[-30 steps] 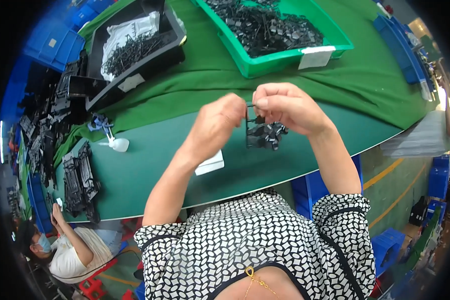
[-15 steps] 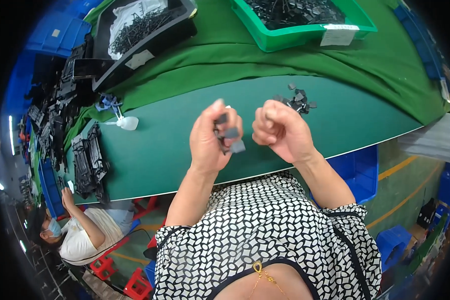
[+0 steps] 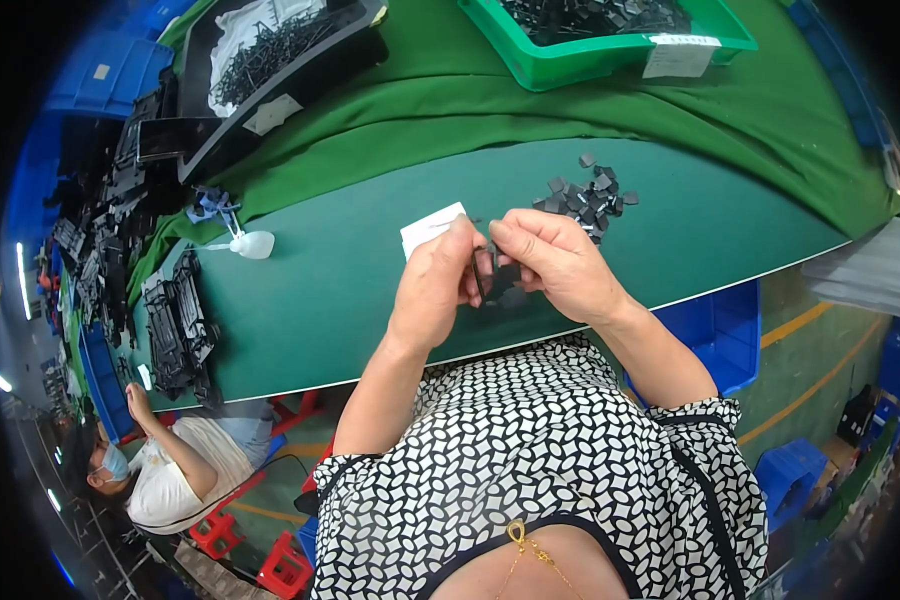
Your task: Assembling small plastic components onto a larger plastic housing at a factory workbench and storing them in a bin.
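Note:
My left hand is closed on a thin black plastic part, which shows between its fingers and those of my right hand. My right hand meets it from the other side, thumb and fingers pinched on small dark pieces at that part. The fingers partly hide their exact shape. A white paper lies on the green table just behind my left hand. Beyond my right hand is a loose pile of small black square pieces.
A black bin of thin black parts and a green bin of black pieces stand on green cloth at the back. Black mouldings and a white rounded object lie left. A masked person sits at the far left.
My hands, apart before, have come together at the black part. My left hand has turned, and the white paper behind it now shows. The right fist has loosened into a pinch.

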Demonstrator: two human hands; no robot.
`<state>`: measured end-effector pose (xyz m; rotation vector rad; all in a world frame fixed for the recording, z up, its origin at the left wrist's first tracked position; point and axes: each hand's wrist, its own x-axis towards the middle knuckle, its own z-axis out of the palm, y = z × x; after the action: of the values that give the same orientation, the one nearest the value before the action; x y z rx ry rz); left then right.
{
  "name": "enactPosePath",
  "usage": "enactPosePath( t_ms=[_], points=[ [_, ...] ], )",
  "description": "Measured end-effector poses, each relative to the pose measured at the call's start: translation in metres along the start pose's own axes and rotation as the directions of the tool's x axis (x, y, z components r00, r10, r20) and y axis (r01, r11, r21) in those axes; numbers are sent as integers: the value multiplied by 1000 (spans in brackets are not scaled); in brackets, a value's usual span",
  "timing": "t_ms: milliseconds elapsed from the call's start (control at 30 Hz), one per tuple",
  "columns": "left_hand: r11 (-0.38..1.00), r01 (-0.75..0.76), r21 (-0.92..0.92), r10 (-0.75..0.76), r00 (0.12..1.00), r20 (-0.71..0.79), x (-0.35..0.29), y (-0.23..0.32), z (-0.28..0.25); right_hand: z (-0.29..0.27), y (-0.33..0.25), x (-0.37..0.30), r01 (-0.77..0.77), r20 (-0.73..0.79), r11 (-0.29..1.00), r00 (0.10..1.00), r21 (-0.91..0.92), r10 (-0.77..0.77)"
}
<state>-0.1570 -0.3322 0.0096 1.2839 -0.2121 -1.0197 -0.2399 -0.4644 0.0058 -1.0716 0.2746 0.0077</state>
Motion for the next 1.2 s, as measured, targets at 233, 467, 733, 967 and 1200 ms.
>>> enactPosePath(
  t_ms=[233, 467, 733, 967, 1200],
  points=[
    [929, -99, -356, 105, 995, -2, -3, -12, 10, 8, 10, -4, -66, -8, 929, 997, 364, 74],
    [950, -130, -283, 135, 991, 0, 6, 2, -1, -6, 11, -4, -88, 92, 831, 995, 549, 44],
    [972, -202, 119, 215, 971, -108, 5, -4, 3, 4, 10, -4, -196, 125, 918, 979, 346, 162],
    [995, -67, -75, 71, 996, 58, -6, -14, 1, 1, 13, -4, -49, 16, 997, 999, 60, 48],
    [647, 75, -759, 8, 994, 105, 0, -11, -1, -4, 19, -5, -83, 69, 684, 996, 725, 47]
  ],
)
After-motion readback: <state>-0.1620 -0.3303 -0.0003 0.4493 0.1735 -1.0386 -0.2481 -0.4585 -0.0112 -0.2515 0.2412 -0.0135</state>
